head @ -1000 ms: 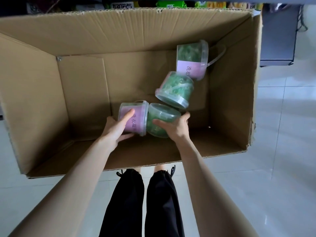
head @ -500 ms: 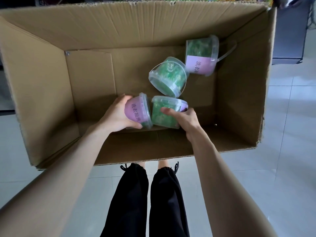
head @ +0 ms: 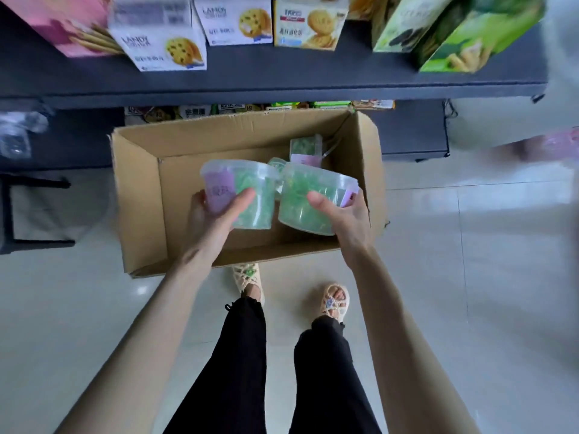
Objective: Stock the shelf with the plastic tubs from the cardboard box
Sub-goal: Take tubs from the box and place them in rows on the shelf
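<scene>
I hold two clear plastic tubs filled with green contents above the open cardboard box [head: 138, 195]. My left hand [head: 213, 217] grips the left tub [head: 250, 195], upright, its purple label facing me. My right hand [head: 347, 220] grips the right tub [head: 308, 198], tilted slightly, purple label at its right side. Two more tubs stay inside the box: one [head: 305, 148] near the far right corner, another [head: 277, 164] mostly hidden behind the held ones. The dark shelf [head: 282, 83] runs across above the box.
Cookie boxes [head: 169, 48] and green snack boxes [head: 454, 29] stand on the upper shelf board. A lower shelf [head: 413, 133] sits behind the box. A dark frame [head: 34, 211] is on the floor at left. My feet stand just before the box on pale tiles.
Both hands have lifted their tubs out of the box bottom and turned them upright. The view has risen and pulled back, so the shelf and its boxes now show.
</scene>
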`<move>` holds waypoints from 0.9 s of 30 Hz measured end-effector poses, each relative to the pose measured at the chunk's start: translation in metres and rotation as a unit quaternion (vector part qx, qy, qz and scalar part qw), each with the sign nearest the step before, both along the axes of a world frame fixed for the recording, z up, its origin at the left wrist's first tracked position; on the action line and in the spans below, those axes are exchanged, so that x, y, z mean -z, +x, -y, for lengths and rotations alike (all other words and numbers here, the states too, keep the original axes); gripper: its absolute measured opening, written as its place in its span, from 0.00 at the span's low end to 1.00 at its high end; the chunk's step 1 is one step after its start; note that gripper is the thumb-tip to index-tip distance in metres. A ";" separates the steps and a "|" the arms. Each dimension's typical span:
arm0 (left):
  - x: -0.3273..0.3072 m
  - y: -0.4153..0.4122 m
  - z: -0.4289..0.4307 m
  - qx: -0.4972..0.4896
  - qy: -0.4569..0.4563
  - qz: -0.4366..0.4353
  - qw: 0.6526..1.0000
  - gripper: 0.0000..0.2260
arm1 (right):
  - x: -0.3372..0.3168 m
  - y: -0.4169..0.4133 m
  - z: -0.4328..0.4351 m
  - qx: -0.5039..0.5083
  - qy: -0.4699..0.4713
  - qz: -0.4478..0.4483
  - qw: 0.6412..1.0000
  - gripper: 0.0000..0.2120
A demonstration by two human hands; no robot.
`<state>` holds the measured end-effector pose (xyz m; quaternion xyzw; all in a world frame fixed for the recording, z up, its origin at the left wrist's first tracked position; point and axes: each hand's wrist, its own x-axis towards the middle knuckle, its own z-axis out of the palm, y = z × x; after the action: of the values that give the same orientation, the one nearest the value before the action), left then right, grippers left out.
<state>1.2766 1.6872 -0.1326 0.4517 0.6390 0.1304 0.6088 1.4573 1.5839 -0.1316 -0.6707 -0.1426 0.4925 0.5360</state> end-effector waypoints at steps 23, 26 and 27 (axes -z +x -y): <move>-0.339 0.241 0.120 0.016 0.369 0.254 0.894 0.32 | -0.350 0.247 0.111 0.019 0.227 0.206 0.952 0.43; -0.368 0.266 0.087 0.009 0.415 0.269 0.869 0.45 | -0.383 0.270 0.075 0.031 0.262 0.247 0.932 0.42; -0.376 0.274 0.076 0.007 0.427 0.271 0.863 0.47 | -0.392 0.278 0.063 0.038 0.273 0.259 0.926 0.41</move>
<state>1.5506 1.6112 0.2439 0.6188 0.3278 0.5033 0.5063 1.7352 1.5213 0.2601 -0.6078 -0.3795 0.2230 0.6609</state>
